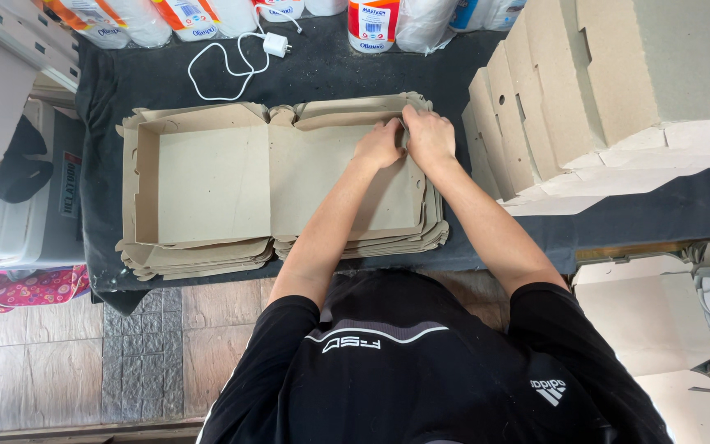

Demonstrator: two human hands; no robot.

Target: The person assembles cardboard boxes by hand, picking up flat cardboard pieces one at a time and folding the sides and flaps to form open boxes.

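- Both hands meet at the far right corner of the top cardboard box blank (289, 177); left hand (378, 145) and right hand (431, 136) touch each other there.
- Grip: we read both sets of fingers as curled and pinching the far edge flap of that blank, folding it up. Fingertips are hidden behind the flap, so we can't tell exactly how tight.
- Progress, our judgement: the left half of the blank already has its walls standing like a shallow tray; the right half is mostly flat, its far flap just coming up. Right side and near flaps look undone.
- The tray half is empty, nothing inside.
- Under the blank: a stack of flat blanks (199, 261), many left.
- Right of the blank: a row of folded boxes (552, 90) leaning together, closed, contents not visible.
- Beyond the blank: white charger and cable (240, 57) on the dark table cover (108, 99), plus wrapped paper rolls (371, 23) along the far edge.
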